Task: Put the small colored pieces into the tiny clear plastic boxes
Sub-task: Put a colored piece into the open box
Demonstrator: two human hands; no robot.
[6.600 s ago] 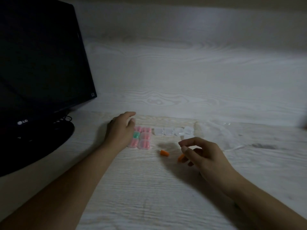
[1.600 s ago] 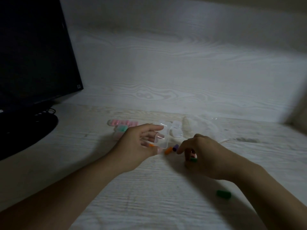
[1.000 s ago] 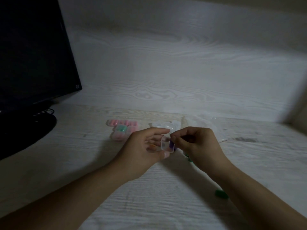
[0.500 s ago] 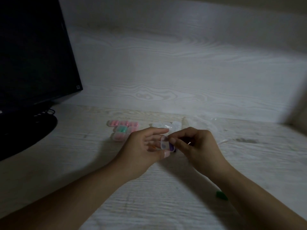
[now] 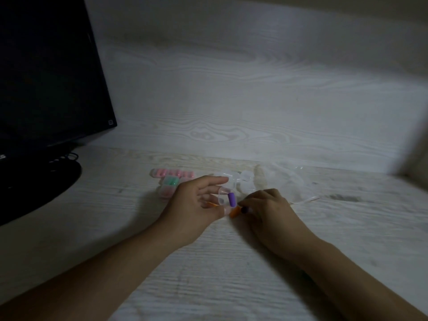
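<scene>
Purple piece is in the box now

Head cam: left hand (image 5: 196,202) pinches a tiny clear plastic box (image 5: 225,196); the smooth purple capsule (image 5: 231,199) stands upright inside. Right hand (image 5: 266,209), which was at the box half a second ago, now curls round a dark piece (image 5: 244,210) on the wood-grain desk (image 5: 231,274), just beside an orange piece (image 5: 234,213).
</scene>
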